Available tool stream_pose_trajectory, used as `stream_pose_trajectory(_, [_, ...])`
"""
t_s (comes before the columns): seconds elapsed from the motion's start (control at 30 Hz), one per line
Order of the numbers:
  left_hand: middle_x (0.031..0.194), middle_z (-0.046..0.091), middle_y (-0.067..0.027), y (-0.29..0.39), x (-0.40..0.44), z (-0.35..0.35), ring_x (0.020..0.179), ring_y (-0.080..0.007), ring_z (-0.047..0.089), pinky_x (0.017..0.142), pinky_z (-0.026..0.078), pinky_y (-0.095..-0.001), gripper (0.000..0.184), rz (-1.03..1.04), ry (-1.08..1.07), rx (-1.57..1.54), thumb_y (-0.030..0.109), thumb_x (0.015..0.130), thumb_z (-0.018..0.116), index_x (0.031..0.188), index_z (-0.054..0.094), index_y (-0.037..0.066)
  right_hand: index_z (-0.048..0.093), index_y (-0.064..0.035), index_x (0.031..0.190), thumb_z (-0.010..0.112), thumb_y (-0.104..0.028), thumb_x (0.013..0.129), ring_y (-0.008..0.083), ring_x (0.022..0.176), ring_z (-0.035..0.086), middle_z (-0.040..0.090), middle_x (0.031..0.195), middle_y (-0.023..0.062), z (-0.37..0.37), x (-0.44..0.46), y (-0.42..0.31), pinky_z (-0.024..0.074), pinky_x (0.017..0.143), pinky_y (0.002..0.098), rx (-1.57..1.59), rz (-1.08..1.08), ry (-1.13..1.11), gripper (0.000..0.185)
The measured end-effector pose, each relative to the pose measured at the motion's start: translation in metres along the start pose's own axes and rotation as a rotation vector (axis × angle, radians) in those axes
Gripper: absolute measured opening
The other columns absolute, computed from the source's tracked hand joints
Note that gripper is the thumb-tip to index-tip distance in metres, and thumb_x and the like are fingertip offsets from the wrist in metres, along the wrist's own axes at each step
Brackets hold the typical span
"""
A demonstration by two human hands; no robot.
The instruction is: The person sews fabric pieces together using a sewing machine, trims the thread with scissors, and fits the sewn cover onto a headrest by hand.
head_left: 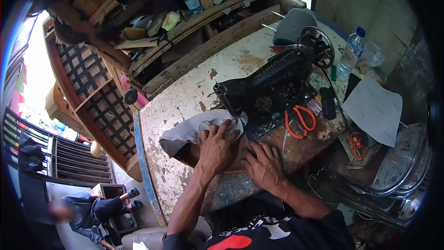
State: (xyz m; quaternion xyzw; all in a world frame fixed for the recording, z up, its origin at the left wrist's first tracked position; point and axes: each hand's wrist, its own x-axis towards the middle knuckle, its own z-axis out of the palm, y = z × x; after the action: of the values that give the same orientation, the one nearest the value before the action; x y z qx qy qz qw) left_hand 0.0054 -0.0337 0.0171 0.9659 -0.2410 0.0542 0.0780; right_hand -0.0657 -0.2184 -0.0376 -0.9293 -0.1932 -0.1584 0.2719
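Observation:
An old black sewing machine (pixel 263 81) stands on the worn table. Under its needle end lies a grey material piece (pixel 185 129), bunched up, with a brown side showing below. My left hand (pixel 217 146) grips the bunched grey part close to the presser foot, fingers bent over it. Beside it, my right hand (pixel 264 164) has its fingers curled at the brown edge of the same piece, in front of the machine bed. The needle tip and the part under my left palm are hidden.
Orange-handled scissors (pixel 300 122) lie by the machine base; a smaller orange pair (pixel 356 146) sits lower right. A water bottle (pixel 351 51) and white sheet (pixel 374 109) are at right. Wooden shelving (pixel 203 23) stands behind. A person (pixel 92 210) sits at lower left.

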Motion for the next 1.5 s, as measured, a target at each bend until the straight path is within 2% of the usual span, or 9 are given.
stream_pose_trajectory(0.1, [0.149,0.059,-0.0131,-0.003,0.003,-0.007,0.124,-0.0371,0.058,0.099,0.041,-0.0545,0.033,0.007,-0.027,-0.001,0.029,0.092,0.073,0.123,0.079,0.021,0.075,-0.0054,0.117,0.074,-0.025,0.091,0.0304,0.128,0.056,0.063,0.136,0.0125,-0.001,0.000,0.000,0.0449,0.103,0.0503,-0.025,0.006,-0.007,0.032])
stream_pose_trajectory(0.13, [0.154,0.056,-0.0120,0.001,0.004,-0.015,0.128,-0.0340,0.054,0.099,0.041,-0.0523,0.034,0.014,-0.101,0.061,0.030,0.095,0.069,0.126,0.076,0.018,0.075,-0.0054,0.117,0.074,-0.025,0.091,0.0304,0.128,0.056,0.063,0.136,0.0125,0.000,0.001,0.000,0.0449,0.103,0.0503,-0.023,0.009,0.001,0.032])
stream_pose_trajectory(0.23, [0.154,0.055,-0.0112,-0.003,0.005,-0.003,0.130,-0.0331,0.054,0.099,0.041,-0.0504,0.033,0.132,-0.047,0.165,0.028,0.098,0.066,0.127,0.076,0.016,0.074,-0.0071,0.112,0.076,-0.024,0.090,0.0307,0.125,0.055,0.062,0.132,0.0113,-0.001,0.001,0.002,0.0444,0.101,0.0508,-0.032,-0.007,0.007,0.028])
stream_pose_trajectory(0.37, [0.151,0.061,-0.0007,-0.005,0.008,-0.009,0.114,-0.0274,0.057,0.091,0.042,-0.0436,0.031,0.232,-0.159,0.161,0.024,0.097,0.064,0.125,0.075,0.014,0.074,-0.0069,0.110,0.076,-0.024,0.089,0.0310,0.126,0.055,0.062,0.132,0.0116,0.001,0.000,0.002,0.0442,0.103,0.0515,-0.028,-0.013,-0.008,0.026])
stream_pose_trajectory(0.5, [0.152,0.061,0.0022,-0.015,0.016,-0.008,0.114,-0.0312,0.056,0.092,0.043,-0.0450,0.036,0.247,-0.230,0.084,0.017,0.095,0.063,0.129,0.072,0.014,0.074,-0.0068,0.108,0.076,-0.024,0.090,0.0314,0.125,0.056,0.063,0.132,0.0122,-0.002,0.000,0.002,0.0440,0.103,0.0517,-0.023,-0.007,-0.017,0.025])
stream_pose_trajectory(0.9, [0.145,0.066,-0.0051,-0.019,0.010,0.009,0.112,-0.0320,0.058,0.091,0.043,-0.0446,0.034,0.252,-0.107,-0.032,0.018,0.095,0.067,0.128,0.071,0.011,0.074,-0.0064,0.108,0.074,-0.023,0.092,0.0316,0.125,0.056,0.063,0.132,0.0122,-0.004,0.005,-0.001,0.0435,0.103,0.0520,-0.023,0.021,-0.024,0.023])
stream_pose_trajectory(1.1, [0.140,0.068,-0.0066,-0.012,0.011,0.018,0.110,-0.0303,0.058,0.091,0.042,-0.0447,0.034,0.176,-0.040,-0.049,0.016,0.094,0.067,0.127,0.070,0.010,0.076,-0.0051,0.107,0.072,-0.019,0.091,0.0329,0.125,0.056,0.062,0.133,0.0128,-0.003,0.009,-0.004,0.0430,0.104,0.0517,-0.034,0.028,0.004,0.021])
stream_pose_trajectory(1.3, [0.137,0.068,-0.0057,-0.001,0.006,0.030,0.113,-0.0342,0.055,0.094,0.043,-0.0474,0.031,0.053,0.041,-0.094,0.017,0.091,0.071,0.122,0.073,0.012,0.077,-0.0038,0.107,0.072,-0.018,0.090,0.0334,0.127,0.054,0.062,0.134,0.0143,-0.001,0.011,-0.002,0.0428,0.105,0.0521,-0.082,0.024,-0.008,0.023])
stream_pose_trajectory(1.5, [0.115,0.063,-0.0136,0.013,0.008,0.025,0.108,-0.0359,0.054,0.089,0.041,-0.0473,0.029,-0.063,0.092,-0.172,0.015,0.092,0.068,0.120,0.074,0.010,0.076,-0.0032,0.114,0.071,-0.017,0.090,0.0326,0.122,0.054,0.061,0.132,0.0136,0.003,0.016,-0.002,0.0430,0.103,0.0514,-0.122,0.028,-0.012,0.029])
